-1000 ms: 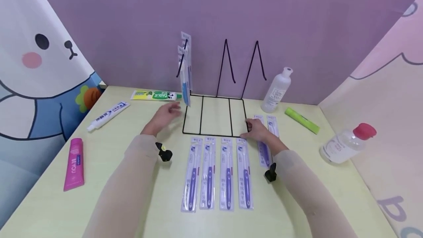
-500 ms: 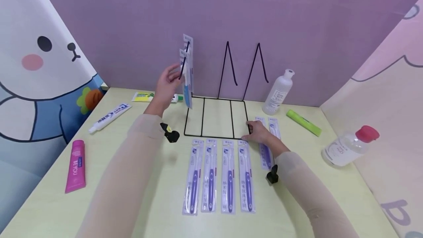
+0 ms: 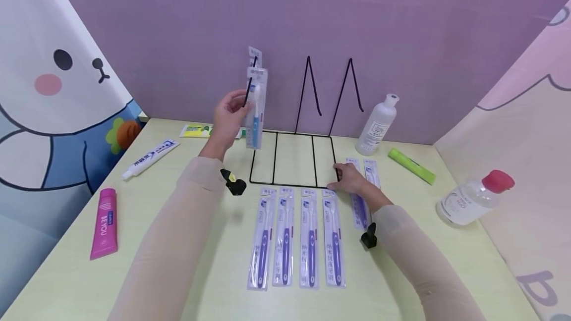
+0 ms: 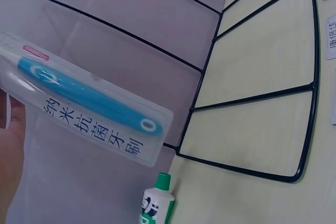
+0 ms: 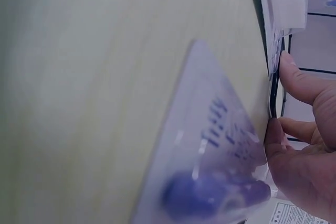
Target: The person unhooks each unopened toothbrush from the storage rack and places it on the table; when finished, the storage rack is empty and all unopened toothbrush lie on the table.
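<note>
A black wire display rack [image 3: 294, 185] lies with its base on the table and its hooks rising behind. From its left hook hang packaged toothbrushes; the front one, a blue toothbrush in a clear pack [image 3: 256, 113], faces forward. My left hand [image 3: 227, 118] pinches that pack by its left edge; in the left wrist view the blue handle [image 4: 89, 95] slants across, fingers [image 4: 16, 121] at the pack's edge. My right hand [image 3: 350, 178] grips the rack's front right corner, and the right wrist view has thumb and fingers [image 5: 299, 80] around the black wire.
Several packaged purple toothbrushes [image 3: 311, 241] lie in a row before the rack, with two more [image 3: 359, 207] under my right forearm. Toothpaste tubes [image 3: 149, 159] and a pink tube [image 3: 104, 222] lie left. Right are a white bottle [image 3: 376, 125], a green box [image 3: 411, 166] and a red-capped bottle [image 3: 468, 202].
My left hand has risen from beside the rack's base to the hanging front pack and taken its edge. That pack has turned from edge-on to face forward. My right hand stays at the corner.
</note>
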The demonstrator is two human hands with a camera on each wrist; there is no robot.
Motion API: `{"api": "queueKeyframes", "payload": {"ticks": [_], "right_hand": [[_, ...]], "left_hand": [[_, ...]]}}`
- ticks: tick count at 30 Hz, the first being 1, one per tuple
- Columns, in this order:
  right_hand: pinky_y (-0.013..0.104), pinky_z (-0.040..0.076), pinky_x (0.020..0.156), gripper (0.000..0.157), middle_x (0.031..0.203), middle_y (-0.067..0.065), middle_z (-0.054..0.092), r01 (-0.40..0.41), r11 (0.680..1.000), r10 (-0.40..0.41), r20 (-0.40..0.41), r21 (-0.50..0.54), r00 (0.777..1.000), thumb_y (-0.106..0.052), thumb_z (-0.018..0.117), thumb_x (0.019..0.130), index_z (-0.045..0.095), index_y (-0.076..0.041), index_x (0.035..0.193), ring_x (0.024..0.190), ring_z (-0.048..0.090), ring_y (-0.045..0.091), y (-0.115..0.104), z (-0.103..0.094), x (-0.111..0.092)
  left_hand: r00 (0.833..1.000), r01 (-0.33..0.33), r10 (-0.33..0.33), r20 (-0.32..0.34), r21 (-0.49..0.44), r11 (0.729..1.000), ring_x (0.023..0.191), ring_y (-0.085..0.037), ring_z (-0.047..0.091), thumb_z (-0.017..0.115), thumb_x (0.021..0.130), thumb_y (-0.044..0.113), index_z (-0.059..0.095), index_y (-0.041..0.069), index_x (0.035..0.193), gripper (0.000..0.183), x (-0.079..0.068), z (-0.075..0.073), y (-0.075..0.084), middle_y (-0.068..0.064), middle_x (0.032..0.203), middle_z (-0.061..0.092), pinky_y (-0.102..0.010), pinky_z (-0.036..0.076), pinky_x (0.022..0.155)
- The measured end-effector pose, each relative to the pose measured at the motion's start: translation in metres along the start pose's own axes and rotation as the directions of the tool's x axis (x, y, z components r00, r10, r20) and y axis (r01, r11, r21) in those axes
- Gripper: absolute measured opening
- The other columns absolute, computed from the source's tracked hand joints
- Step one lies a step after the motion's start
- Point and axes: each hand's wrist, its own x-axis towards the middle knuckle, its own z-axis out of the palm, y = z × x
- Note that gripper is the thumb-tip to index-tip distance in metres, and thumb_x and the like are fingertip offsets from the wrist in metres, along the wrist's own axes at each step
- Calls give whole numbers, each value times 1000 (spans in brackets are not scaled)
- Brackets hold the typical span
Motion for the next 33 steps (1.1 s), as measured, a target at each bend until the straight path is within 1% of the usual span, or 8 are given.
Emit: {"api": "queueKeyframes", "payload": {"ticks": [5,10,14,17,20,23,27,33], "right_hand": [[44,33,95,82,123,25,38,-9,1000,9,6,2,1000,-29,74,75,31,4,137,111,39,33,0,0,0],[45,32,96,83,124,27,36,-2,1000,2,15,-1,1000,-30,74,75,30,5,137,112,38,35,0,-1,0],[44,33,95,83,122,26,37,10,1000,-10,18,-12,1000,-31,73,76,30,5,137,110,39,34,1,-1,2],[43,33,95,83,121,25,37,8,1000,-7,23,-25,1000,-31,73,76,30,5,137,109,39,32,2,-1,3],[43,32,96,83,122,25,37,10,999,-8,31,-38,999,-31,73,76,30,5,137,111,38,33,3,-1,3],[44,31,96,83,124,26,35,8,999,-6,33,-37,999,-31,73,76,29,4,137,113,36,33,4,-1,3],[45,32,96,84,124,27,34,4,1000,-3,38,-26,999,-32,73,76,28,4,138,112,37,34,4,-2,4],[45,32,96,84,125,27,33,4,1000,-3,42,-23,999,-32,72,76,28,3,138,113,37,34,4,-1,4]], "left_hand": [[997,31,-37,70,84,996,100,-20,53,65,82,14,56,12,117,36,0,7,5,-7,110,58,-34,43,86],[993,72,-84,88,128,989,98,-21,53,65,83,14,56,13,119,37,-6,0,-7,-7,109,57,-32,45,84],[986,109,-127,110,157,982,99,-21,53,64,84,14,53,15,123,40,-13,-13,-21,-7,111,56,-32,46,82],[976,157,-182,121,190,969,98,-21,54,63,85,14,52,17,124,41,-19,-25,-33,-6,111,56,-33,48,81],[967,208,-236,100,234,950,97,-22,55,62,86,13,51,16,125,41,-24,-37,-46,-7,111,56,-33,49,78],[958,258,-283,55,271,927,96,-22,55,61,86,9,51,13,126,41,-28,-50,-59,-8,111,55,-32,49,77],[936,327,-350,22,307,894,96,-22,54,60,86,7,49,11,128,43,-31,-64,-76,-10,112,54,-31,50,75],[906,387,-421,51,306,870,95,-26,54,59,86,4,46,5,129,45,-41,-81,-99,-16,115,51,-31,50,75]]}}
